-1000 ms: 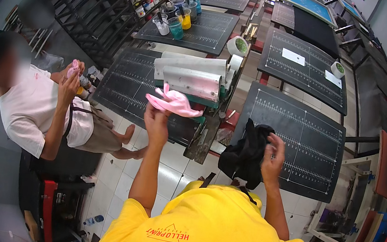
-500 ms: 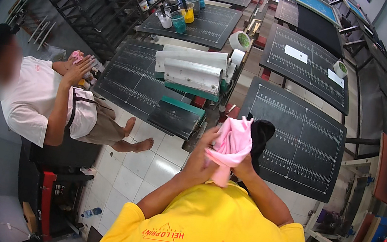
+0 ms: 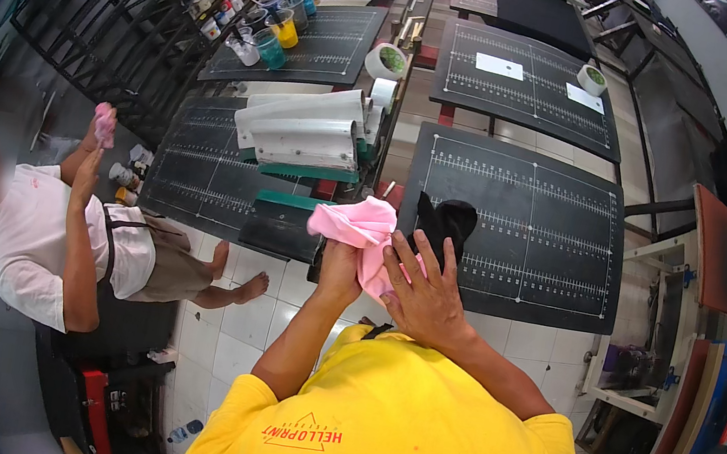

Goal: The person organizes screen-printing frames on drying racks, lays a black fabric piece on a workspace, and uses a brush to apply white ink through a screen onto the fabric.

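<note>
A crumpled pink cloth [image 3: 359, 223] is bunched up in front of my chest. My left hand [image 3: 340, 269] grips it from below, with its fingers mostly hidden behind the folds. Against the cloth's right side lies my right hand [image 3: 428, 295], fingers spread and back facing up. Just beyond that hand, a dark black cloth [image 3: 451, 221] rests at the near left corner of a black gridded board [image 3: 562, 219].
Wide squeegees [image 3: 302, 135] lie on the left board [image 3: 207, 143], with cups of coloured ink [image 3: 286, 29] farther back. A tape roll [image 3: 386, 61] stands near the middle rail. At left a seated person [image 3: 53, 228] holds another pink cloth [image 3: 104, 124].
The pink cloth has shifted left and its top now flops over to the left. My right hand came out from under it and spread against its side. The seated person's hands moved.
</note>
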`<state>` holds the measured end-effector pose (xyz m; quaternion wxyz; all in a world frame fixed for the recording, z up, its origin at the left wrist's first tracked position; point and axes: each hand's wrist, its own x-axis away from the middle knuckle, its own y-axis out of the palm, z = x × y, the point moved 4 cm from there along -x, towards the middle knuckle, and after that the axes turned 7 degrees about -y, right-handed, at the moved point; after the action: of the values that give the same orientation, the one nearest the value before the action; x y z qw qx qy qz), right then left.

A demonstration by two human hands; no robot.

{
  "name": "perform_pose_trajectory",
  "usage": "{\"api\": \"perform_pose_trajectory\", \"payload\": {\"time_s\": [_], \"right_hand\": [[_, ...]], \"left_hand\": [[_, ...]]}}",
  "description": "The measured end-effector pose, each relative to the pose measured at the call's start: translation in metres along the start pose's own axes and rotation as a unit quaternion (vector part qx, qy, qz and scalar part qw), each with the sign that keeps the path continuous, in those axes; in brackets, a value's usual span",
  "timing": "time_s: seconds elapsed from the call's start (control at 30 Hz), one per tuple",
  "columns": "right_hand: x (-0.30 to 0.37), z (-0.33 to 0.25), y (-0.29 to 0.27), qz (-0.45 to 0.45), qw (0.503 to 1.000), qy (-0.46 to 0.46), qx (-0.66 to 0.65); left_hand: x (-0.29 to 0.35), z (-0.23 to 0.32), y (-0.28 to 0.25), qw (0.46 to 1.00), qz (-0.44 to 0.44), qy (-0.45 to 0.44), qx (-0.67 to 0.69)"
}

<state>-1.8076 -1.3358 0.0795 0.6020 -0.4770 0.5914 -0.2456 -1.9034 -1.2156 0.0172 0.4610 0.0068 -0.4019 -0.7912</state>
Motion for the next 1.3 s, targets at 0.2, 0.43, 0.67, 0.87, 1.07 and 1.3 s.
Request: {"api": "perform_pose_trajectory", "payload": {"time_s": [0.2, 0.43, 0.67, 0.87, 1.07, 1.3], "right_hand": [[0.019, 0.017, -0.004, 0.047, 0.999, 0.019, -0.011], [0.025, 0.043, -0.031, 0.201, 0.942, 0.065, -0.259], [0.054, 0.059, -0.012, 0.178, 0.875, 0.216, -0.394], [0.065, 0.057, -0.007, 0.189, 0.927, 0.228, -0.232], [0.063, 0.059, -0.008, 0.157, 0.949, 0.196, -0.191], [0.038, 0.046, -0.057, 0.218, 0.931, 0.103, -0.274]], "left_hand": [[0.010, -0.017, 0.007, 0.649, -0.098, 0.401, -0.640], [-0.010, -0.023, -0.025, 0.799, -0.088, 0.304, -0.512], [0.024, -0.034, 0.070, 0.842, -0.169, 0.227, -0.459], [0.026, -0.045, 0.081, 0.842, -0.157, 0.183, -0.482], [0.021, -0.048, 0.088, 0.886, -0.157, 0.162, -0.406], [0.006, -0.038, 0.049, 0.939, -0.092, 0.051, -0.328]]}}
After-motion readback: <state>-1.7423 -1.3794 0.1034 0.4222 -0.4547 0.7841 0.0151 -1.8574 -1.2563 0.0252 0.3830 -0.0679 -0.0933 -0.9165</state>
